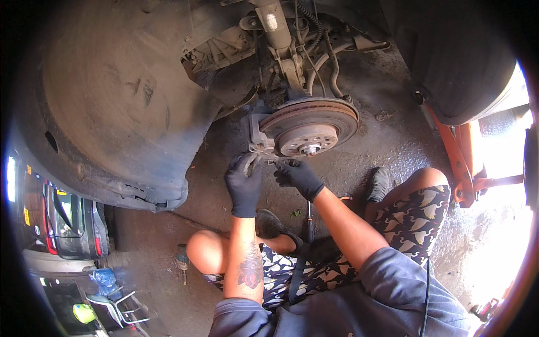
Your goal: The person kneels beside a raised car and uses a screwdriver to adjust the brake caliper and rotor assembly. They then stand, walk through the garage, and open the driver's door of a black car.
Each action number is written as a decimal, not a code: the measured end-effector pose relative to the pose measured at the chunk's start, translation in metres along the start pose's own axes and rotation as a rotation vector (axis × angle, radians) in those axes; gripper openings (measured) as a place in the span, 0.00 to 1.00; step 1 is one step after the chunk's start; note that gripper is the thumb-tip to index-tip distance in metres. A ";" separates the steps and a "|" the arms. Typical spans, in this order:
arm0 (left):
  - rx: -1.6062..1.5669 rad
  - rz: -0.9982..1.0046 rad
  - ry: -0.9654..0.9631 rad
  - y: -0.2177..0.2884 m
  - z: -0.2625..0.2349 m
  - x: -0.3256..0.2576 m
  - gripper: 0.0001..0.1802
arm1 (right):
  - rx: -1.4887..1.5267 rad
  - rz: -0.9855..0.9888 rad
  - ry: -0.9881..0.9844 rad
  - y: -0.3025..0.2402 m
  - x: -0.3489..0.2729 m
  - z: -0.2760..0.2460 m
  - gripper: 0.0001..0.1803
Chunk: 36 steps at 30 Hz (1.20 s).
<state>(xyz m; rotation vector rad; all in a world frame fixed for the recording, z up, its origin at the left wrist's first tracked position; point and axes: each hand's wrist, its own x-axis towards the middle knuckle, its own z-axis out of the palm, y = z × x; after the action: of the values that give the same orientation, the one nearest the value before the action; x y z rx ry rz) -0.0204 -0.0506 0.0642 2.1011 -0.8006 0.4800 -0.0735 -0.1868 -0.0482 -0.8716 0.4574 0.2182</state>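
A brake disc (348,121) with its rusty hub (307,140) sits under a raised car, and the brake caliper (258,132) is mounted on its left side. At the caliper's lower end is a thin bent metal clip (270,162). My left hand (245,182), in a black glove, has its fingers closed around the clip's left part, against the caliper. My right hand (301,177), also black-gloved, pinches at the clip's right end, just below the hub. The fingertips partly hide the clip.
A long-handled tool (310,219) lies on the floor between my legs. Left of my knee stands a green power tool (182,261). An orange jack (461,151) is at the right. The wheel-arch liner (112,101) fills the upper left; a folding chair (115,306) is lower left.
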 end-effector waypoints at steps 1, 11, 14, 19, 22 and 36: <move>-0.007 0.015 -0.027 0.001 0.002 -0.001 0.07 | -0.033 -0.026 -0.002 0.002 -0.001 0.000 0.18; -0.066 0.019 -0.024 0.017 0.012 0.000 0.08 | -0.510 -0.412 0.059 0.009 -0.003 0.001 0.23; -0.041 0.026 0.024 0.008 0.013 -0.003 0.08 | -0.677 -0.439 0.074 0.004 -0.011 0.004 0.24; -0.011 0.003 0.077 0.012 0.020 -0.003 0.07 | -0.749 -0.513 0.138 0.008 -0.007 0.003 0.25; 0.016 -0.018 0.048 0.014 0.018 -0.002 0.07 | -0.741 -0.580 0.200 0.000 -0.008 0.006 0.23; -0.059 -0.245 -0.117 -0.010 -0.004 -0.005 0.10 | -1.041 -0.846 0.419 -0.028 -0.022 0.026 0.09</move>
<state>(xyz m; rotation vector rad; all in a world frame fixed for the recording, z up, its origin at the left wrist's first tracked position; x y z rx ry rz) -0.0173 -0.0408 0.0576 2.1517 -0.6034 0.2010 -0.0745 -0.1842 -0.0044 -2.0696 0.3035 -0.5801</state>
